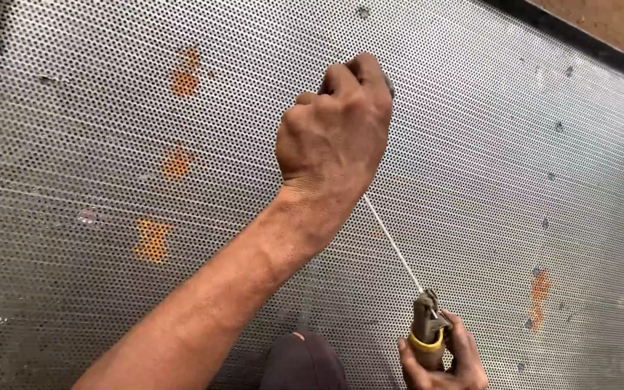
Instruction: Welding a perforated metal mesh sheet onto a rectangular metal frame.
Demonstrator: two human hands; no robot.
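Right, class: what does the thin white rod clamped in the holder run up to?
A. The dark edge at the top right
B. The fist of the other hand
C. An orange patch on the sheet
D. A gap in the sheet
B: the rod runs from the holder in the right hand up behind the left hand, a fist against the perforated sheet.

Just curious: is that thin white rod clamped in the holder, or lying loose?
Clamped. The rod runs straight from the holder's jaws in the right hand up behind the left hand's fist.
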